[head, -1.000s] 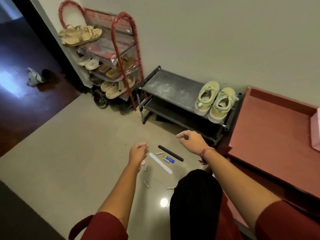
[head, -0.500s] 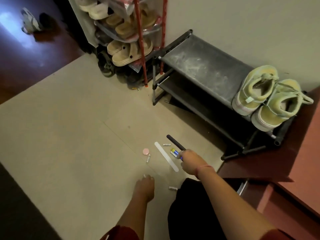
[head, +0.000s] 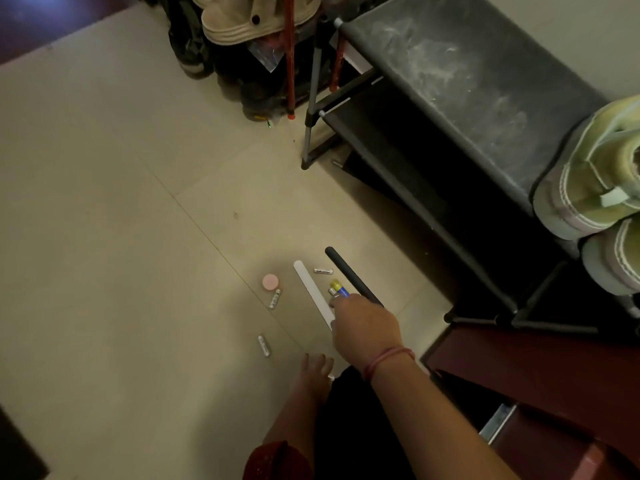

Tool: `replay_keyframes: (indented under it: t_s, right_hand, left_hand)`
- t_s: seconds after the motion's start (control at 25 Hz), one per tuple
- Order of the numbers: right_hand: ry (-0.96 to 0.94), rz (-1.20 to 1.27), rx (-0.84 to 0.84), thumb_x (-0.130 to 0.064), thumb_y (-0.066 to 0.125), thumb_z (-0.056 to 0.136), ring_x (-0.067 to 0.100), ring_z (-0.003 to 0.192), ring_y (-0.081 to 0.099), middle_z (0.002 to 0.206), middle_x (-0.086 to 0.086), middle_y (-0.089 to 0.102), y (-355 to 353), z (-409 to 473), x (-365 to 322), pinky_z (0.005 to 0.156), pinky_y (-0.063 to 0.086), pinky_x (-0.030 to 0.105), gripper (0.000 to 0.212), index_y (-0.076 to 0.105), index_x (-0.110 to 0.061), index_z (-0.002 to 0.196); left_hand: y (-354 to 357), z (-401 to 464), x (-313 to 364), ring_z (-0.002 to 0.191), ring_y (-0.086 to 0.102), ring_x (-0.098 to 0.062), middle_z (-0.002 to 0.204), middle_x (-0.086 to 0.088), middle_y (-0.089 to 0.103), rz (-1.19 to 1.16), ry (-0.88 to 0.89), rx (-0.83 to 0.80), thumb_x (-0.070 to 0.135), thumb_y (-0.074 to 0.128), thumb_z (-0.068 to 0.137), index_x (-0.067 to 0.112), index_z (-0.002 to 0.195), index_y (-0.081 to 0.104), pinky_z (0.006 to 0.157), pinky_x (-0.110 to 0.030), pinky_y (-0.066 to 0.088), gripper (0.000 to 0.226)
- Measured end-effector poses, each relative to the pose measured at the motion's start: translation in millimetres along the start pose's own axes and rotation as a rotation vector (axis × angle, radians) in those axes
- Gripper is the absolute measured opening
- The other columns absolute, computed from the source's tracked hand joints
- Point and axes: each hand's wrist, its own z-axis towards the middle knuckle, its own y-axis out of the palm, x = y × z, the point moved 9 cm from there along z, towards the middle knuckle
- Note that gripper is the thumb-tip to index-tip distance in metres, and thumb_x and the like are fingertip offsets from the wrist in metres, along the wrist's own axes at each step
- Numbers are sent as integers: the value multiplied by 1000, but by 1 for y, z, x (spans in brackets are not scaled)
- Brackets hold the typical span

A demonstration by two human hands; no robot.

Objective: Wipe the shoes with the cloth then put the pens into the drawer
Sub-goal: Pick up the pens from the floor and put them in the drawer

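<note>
Now your right hand [head: 363,329] reaches toward the black pen [head: 351,277] at its twelve o'clock (grip hidden, cannot tell), while your left hand [head: 317,370] rests released on the floor [head: 121,237], bracing you.

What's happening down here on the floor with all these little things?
A person is crouched by a shoe rack, reaching the right hand down to a cluster of pens on the tile: a black pen, a white pen and a small blue and yellow one. The left hand rests open on the floor. Pale green shoes sit on the rack.
</note>
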Motion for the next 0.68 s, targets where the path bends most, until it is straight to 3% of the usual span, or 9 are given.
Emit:
replay_keyframes:
  t_s: [0.04, 0.12, 0.16, 0.32, 0.44, 0.52, 0.56, 0.6, 0.68]
  right_hand:
    - [6, -5, -13, -20, 46, 96, 23, 102, 61, 117, 3, 58, 2, 0, -1, 76, 48, 33, 31, 48, -19, 127]
    - [28, -15, -26, -22, 46, 96, 22, 103, 60, 117, 2, 58, 4, 3, 1, 74, 45, 31, 31, 48, -18, 126]
    - [42, -19, -25, -23, 45, 96, 22, 104, 60, 118, 2, 57, 3, 4, 4, 73, 43, 30, 31, 48, -18, 126]
    - [58, -23, -30, -26, 45, 96, 23, 107, 59, 121, 3, 56, 6, 4, 5, 75, 43, 30, 32, 46, -17, 127]
    - [56, -19, -40, -29, 46, 96, 22, 105, 60, 120, 3, 56, 9, 5, 3, 76, 46, 31, 34, 47, -18, 127]
    - [48, -24, -33, -30, 46, 96, 22, 102, 60, 119, 3, 56, 11, 6, 4, 75, 47, 32, 36, 46, -18, 129]
    - [45, -29, -27, -30, 45, 96, 21, 101, 60, 118, 3, 57, 13, 7, 4, 75, 48, 32, 36, 45, -18, 130]
    - [41, -34, -23, -30, 44, 96, 21, 101, 61, 117, 3, 57, 15, 7, 3, 75, 49, 32, 36, 44, -18, 131]
    - [36, -37, -21, -32, 44, 97, 20, 100, 61, 117, 3, 57, 20, 8, 2, 75, 51, 32, 38, 43, -18, 132]
  left_hand:
    - [5, 3, -3, 140, 25, -23, 150, 8, 41, -28, -52, -29, 48, 40, 97, 34, 139, 50, 117, -45, 1, 46]
    - [24, 17, -4, 144, 17, -25, 157, -3, 28, -85, -69, -12, 30, 31, 103, 17, 149, 32, 118, -44, 1, 48]
    - [27, 17, 1, 146, 14, -26, 159, -9, 21, -153, -49, -89, 20, 27, 104, 8, 150, 26, 118, -43, 1, 48]
    - [16, 19, -16, 135, 38, -27, 146, -17, 40, -440, -75, 72, 14, 34, 102, 1, 140, 41, 113, -35, 26, 41]
    - [13, 14, -63, 101, 58, -31, 112, -17, 59, -718, -345, 244, 18, 42, 99, 0, 109, 58, 86, -32, 44, 26]
    - [4, -2, -105, 75, 54, -26, 81, -8, 55, -862, -540, 497, 10, 53, 95, 6, 86, 55, 66, -30, 36, 10]
    - [5, -12, -129, 71, 51, -24, 73, -5, 51, -962, -664, 604, 4, 55, 92, 6, 85, 53, 63, -28, 33, 7]
    - [18, -15, -149, 73, 51, -26, 71, -6, 50, -1009, -765, 599, 2, 51, 92, 0, 90, 52, 64, -25, 33, 3]
    - [42, -9, -168, 90, 58, -37, 82, -24, 59, -1066, -868, 485, 9, 43, 93, -17, 97, 53, 83, -18, 34, 28]
